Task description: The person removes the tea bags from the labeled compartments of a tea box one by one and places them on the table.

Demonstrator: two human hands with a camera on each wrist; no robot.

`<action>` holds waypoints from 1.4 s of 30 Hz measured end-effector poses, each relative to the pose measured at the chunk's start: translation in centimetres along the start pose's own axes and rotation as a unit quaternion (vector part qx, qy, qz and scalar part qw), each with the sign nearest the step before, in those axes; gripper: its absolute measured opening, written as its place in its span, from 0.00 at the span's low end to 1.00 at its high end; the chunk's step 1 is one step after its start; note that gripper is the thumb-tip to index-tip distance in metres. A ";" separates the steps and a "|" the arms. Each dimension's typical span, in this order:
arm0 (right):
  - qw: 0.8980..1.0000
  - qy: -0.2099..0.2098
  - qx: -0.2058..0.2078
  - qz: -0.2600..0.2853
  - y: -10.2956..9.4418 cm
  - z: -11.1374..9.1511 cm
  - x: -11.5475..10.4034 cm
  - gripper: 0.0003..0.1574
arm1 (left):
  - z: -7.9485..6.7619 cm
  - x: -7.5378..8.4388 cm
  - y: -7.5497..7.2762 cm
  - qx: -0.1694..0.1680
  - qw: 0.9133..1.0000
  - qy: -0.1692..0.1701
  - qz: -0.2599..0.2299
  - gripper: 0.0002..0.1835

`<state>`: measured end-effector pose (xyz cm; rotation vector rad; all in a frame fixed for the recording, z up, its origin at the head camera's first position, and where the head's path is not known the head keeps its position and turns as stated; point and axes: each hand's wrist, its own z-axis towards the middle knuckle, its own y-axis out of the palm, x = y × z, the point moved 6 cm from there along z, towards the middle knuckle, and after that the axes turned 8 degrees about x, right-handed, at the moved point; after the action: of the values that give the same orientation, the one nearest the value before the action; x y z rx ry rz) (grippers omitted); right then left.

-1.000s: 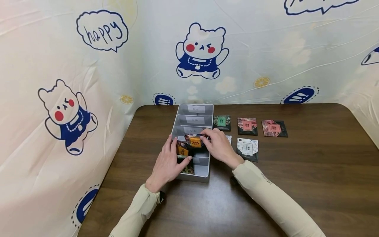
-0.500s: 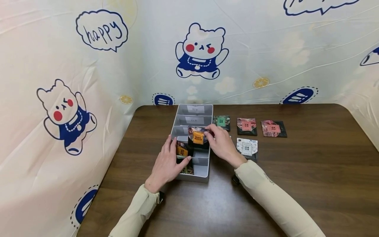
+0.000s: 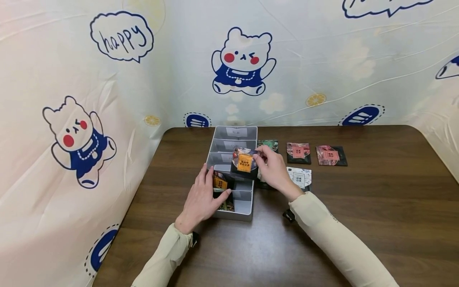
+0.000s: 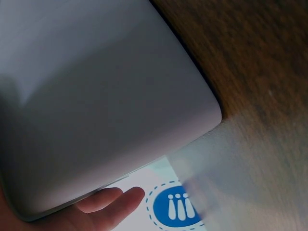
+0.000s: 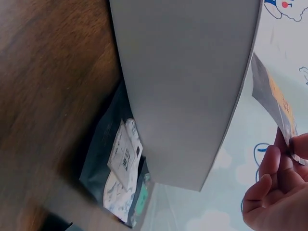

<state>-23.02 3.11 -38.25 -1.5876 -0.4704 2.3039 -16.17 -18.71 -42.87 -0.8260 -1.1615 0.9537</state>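
Note:
My right hand (image 3: 274, 167) pinches the right edge of a tea sachet (image 3: 245, 162) with an orange label. In the head view the sachet is raised over the right side of a grey divided box (image 3: 234, 217); the right wrist view shows it above the box's rim. My left hand (image 3: 201, 199) rests along the box's left rim, fingers extended and thumb reaching across a front divider. Beside that hand, another orange-labelled sachet (image 3: 219, 181) lies in one compartment. A dark sachet (image 3: 226, 204) lies in the front compartment, partly covered by the thumb.
Right of the box lie a green-labelled sachet (image 3: 268, 144), two red-labelled ones (image 3: 299, 153) and a white one (image 3: 300, 178). Another white sachet (image 5: 122, 163) lies against the box wall, mostly behind my right hand in the head view. Paper labels mark the compartments. A printed curtain (image 3: 308, 59) hangs behind the table.
The right hand has lifted the orange-labelled sachet up out of its compartment and moved it slightly right. My left hand has stayed on the box.

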 end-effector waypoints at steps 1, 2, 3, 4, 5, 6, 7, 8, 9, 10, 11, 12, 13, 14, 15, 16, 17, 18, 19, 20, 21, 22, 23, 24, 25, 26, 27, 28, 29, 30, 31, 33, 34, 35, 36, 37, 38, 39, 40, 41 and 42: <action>1.000 0.007 0.001 0.003 -0.1 0.0 0.1 0.11 | 0.0 0.0 0.0 -0.001 1.000 -0.002 0.000 0.51; 1.000 0.012 0.000 0.006 -0.3 0.0 0.3 0.11 | 0.0 0.0 0.0 -0.001 1.000 -0.002 0.001 0.51; 1.000 0.019 0.000 0.007 -0.4 0.0 0.5 0.11 | 0.0 0.0 0.0 -0.001 1.000 -0.002 0.001 0.51; 1.000 0.027 -0.001 0.009 -0.5 0.0 0.7 0.11 | 0.0 -0.1 0.0 -0.002 1.000 -0.002 0.001 0.51; 0.999 0.034 -0.001 0.012 -0.7 -0.1 0.9 0.11 | 0.0 -0.1 0.0 -0.003 1.000 -0.003 0.002 0.50; 0.999 0.040 -0.001 0.014 -0.8 -0.1 1.0 0.12 | 0.0 -0.1 0.0 -0.003 1.000 -0.003 0.002 0.50; 0.999 0.043 -0.001 0.014 -1.0 -0.2 1.2 0.12 | 0.0 -0.1 0.0 -0.002 1.000 -0.002 0.002 0.50; 0.999 0.044 -0.001 0.012 -1.2 -0.2 1.4 0.12 | 0.0 -0.1 0.0 -0.001 1.000 -0.002 0.002 0.50; 0.999 0.045 -0.001 0.010 -1.4 -0.3 1.5 0.12 | 0.0 -0.1 0.0 -0.002 1.000 -0.003 0.002 0.50; 0.999 0.045 0.000 0.010 -1.6 -0.3 1.7 0.12 | 0.0 -0.1 0.0 -0.002 1.000 -0.002 0.002 0.50; 0.999 0.044 0.001 0.009 -1.8 -0.4 1.8 0.12 | 0.0 -0.1 0.0 -0.001 1.000 -0.002 0.001 0.50; 0.999 0.043 0.001 0.008 -2.0 -0.4 2.0 0.12 | 0.0 -0.1 0.0 -0.001 1.000 -0.001 0.001 0.50; 0.999 0.042 0.001 0.007 -2.3 -0.4 2.3 0.12 | 0.0 -0.1 0.0 0.000 1.000 0.000 0.000 0.50; 0.999 0.044 0.002 0.006 -2.5 -0.5 2.5 0.12 | 0.0 -0.1 0.0 -0.001 1.000 0.000 0.000 0.50; 0.999 0.047 0.001 0.005 -2.7 -0.5 2.7 0.12 | 0.0 -0.1 0.0 0.000 1.000 0.001 0.000 0.50; 0.999 0.047 0.002 0.004 -3.0 -0.6 2.9 0.12 | 0.0 -0.1 0.0 0.001 1.000 0.001 0.000 0.50; 0.999 0.049 0.002 0.002 -3.2 -0.6 3.1 0.12 | 0.0 -0.1 0.0 0.001 1.000 0.001 0.001 0.50; 0.999 0.050 0.002 0.000 -3.4 -0.6 3.3 0.12 | 0.0 -0.1 0.0 0.003 1.000 0.002 0.001 0.50; 0.999 0.050 0.002 -0.005 -3.7 -0.6 3.5 0.12 | 0.0 -0.1 0.0 0.004 1.000 0.003 0.001 0.50; 0.999 0.051 0.002 -0.008 -3.9 -0.6 3.6 0.12 | 0.0 -0.1 0.0 0.005 1.000 0.003 0.001 0.50; 0.998 0.054 0.002 -0.011 -4.2 -0.7 3.8 0.13 | 0.0 -0.1 0.0 0.006 1.000 0.005 0.001 0.50; 0.998 0.056 0.002 -0.016 -4.4 -0.7 4.1 0.13 | 0.0 -0.1 0.0 0.007 1.000 0.005 0.001 0.50; 0.998 0.059 0.002 -0.022 -4.7 -0.7 4.3 0.14 | 0.0 -0.1 0.0 0.008 1.000 0.006 0.000 0.50; 0.998 0.062 0.001 -0.026 -4.9 -0.8 4.5 0.14 | 0.0 -0.1 0.0 0.009 1.000 0.007 0.000 0.50; 0.997 0.064 0.001 -0.032 -5.2 -0.8 4.7 0.15 | 0.0 -0.1 0.0 0.010 1.000 0.008 0.000 0.49; 0.997 0.068 0.000 -0.037 -5.4 -0.9 4.9 0.15 | 0.0 0.0 0.0 0.011 1.000 0.009 0.000 0.49; 0.997 0.070 0.000 -0.043 -5.6 -1.0 5.2 0.15 | -0.1 0.0 0.0 0.012 1.000 0.009 0.000 0.49; 0.996 0.072 0.000 -0.049 -5.9 -1.1 5.4 0.16 | -0.1 0.0 0.1 0.012 1.000 0.008 0.000 0.49; 0.996 0.072 0.001 -0.056 -6.2 -1.1 5.6 0.16 | -0.1 0.0 0.0 0.013 1.000 0.009 0.001 0.49; 0.995 0.074 0.002 -0.060 -6.4 -1.2 5.8 0.17 | -0.1 0.0 0.0 0.014 1.000 0.009 0.001 0.49; 0.995 0.074 0.002 -0.065 -6.7 -1.3 6.0 0.17 | -0.1 0.0 0.1 0.014 1.000 0.009 0.002 0.49; 0.994 0.078 0.002 -0.074 -7.3 -1.5 6.5 0.18 | -0.1 0.0 0.1 0.014 1.000 0.010 0.002 0.49; 0.994 0.081 0.003 -0.078 -7.6 -1.7 6.8 0.18 | -0.1 0.0 0.1 0.014 1.000 0.011 0.002 0.49; 0.993 0.082 0.003 -0.083 -7.9 -1.8 7.0 0.19 | -0.1 0.0 0.1 0.014 1.000 0.011 0.002 0.49; 0.993 0.084 0.004 -0.086 -8.3 -1.9 7.2 0.19 | -0.1 0.0 0.1 0.014 1.000 0.011 0.001 0.49; 0.992 0.086 0.006 -0.090 -8.7 -2.0 7.5 0.19 | -0.1 0.0 0.1 0.014 1.000 0.011 0.001 0.49; 0.992 0.086 0.008 -0.094 -9.0 -2.1 7.7 0.20 | -0.1 0.0 0.1 0.014 1.000 0.011 0.001 0.49; 0.991 0.085 0.012 -0.098 -9.4 -2.2 7.9 0.19 | -0.1 0.0 0.0 0.014 1.000 0.010 0.001 0.49; 0.991 0.084 0.016 -0.102 -9.8 -2.3 8.1 0.20 | -0.1 0.0 0.0 0.014 1.000 0.011 0.001 0.49; 0.991 0.083 0.020 -0.106 -10.2 -2.3 8.3 0.19 | 0.0 0.0 0.0 0.014 1.000 0.010 0.000 0.49; 0.990 0.081 0.025 -0.112 -10.6 -2.4 8.5 0.19 | 0.0 0.0 0.0 0.015 1.000 0.011 0.000 0.49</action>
<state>-22.99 16.44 -41.64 -1.5954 -0.5181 1.9888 -16.13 -18.73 -42.89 -0.8109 -1.1268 0.9576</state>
